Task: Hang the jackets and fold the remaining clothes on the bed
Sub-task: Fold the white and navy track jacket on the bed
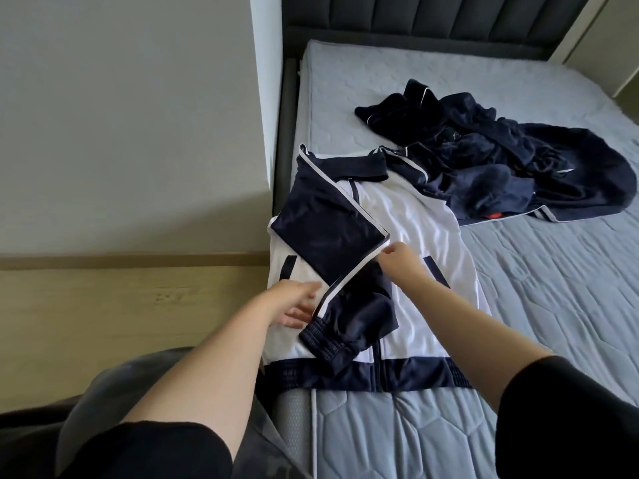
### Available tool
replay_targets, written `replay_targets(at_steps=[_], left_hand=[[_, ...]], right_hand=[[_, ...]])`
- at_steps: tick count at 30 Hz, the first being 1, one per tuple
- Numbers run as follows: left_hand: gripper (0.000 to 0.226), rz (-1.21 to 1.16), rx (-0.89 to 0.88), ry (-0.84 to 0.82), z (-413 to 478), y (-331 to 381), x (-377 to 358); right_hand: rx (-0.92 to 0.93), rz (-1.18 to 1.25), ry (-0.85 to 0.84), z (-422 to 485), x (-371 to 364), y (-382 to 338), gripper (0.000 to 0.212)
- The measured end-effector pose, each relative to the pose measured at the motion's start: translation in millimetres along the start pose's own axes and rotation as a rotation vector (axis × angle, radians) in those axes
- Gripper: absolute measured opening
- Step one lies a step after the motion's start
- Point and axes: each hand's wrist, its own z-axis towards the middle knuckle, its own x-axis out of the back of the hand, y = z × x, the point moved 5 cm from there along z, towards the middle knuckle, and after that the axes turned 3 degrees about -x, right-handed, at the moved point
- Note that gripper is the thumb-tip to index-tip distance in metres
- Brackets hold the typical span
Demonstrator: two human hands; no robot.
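Observation:
A white and navy track jacket (408,216) lies flat, zip side up, at the near left corner of the bed (553,305). Its navy left sleeve (332,243) is folded across the chest, with the cuff near the hem. My right hand (397,262) pinches the white-striped edge of that sleeve at its fold. My left hand (295,302) rests with fingers spread on the jacket's white front beside the sleeve's lower part. A heap of dark navy clothes (501,157) lies crumpled behind the jacket.
The bed has a grey quilted mattress and a dark padded headboard (432,19). A white wall (131,115) and pale wooden floor (121,305) are on the left. The right half of the mattress is bare.

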Motion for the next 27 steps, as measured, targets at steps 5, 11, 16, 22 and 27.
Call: replay_targets(at_steps=[5,11,16,22,27], left_hand=[[0.020,0.345,-0.031,-0.025,0.6,2.3,-18.0],[0.025,0.593,0.113,0.194,2.0,6.8,12.5],[0.015,0.824,0.075,0.233,5.1,9.6,10.3],[0.035,0.702,-0.092,0.219,16.1,12.1,7.3],[0.046,0.678,-0.167,0.376,22.7,3.1,11.6]], right_hand=[[-0.295,0.212,-0.059,-0.2,-26.0,53.4,0.018],[-0.260,0.265,-0.196,-7.0,-46.7,59.0,0.016],[-0.280,0.302,-0.247,-9.0,-46.9,60.2,0.027],[-0.332,0.575,-0.533,-9.4,-56.8,67.3,0.009],[-0.359,0.544,-0.435,-7.5,-68.3,77.2,0.005]])
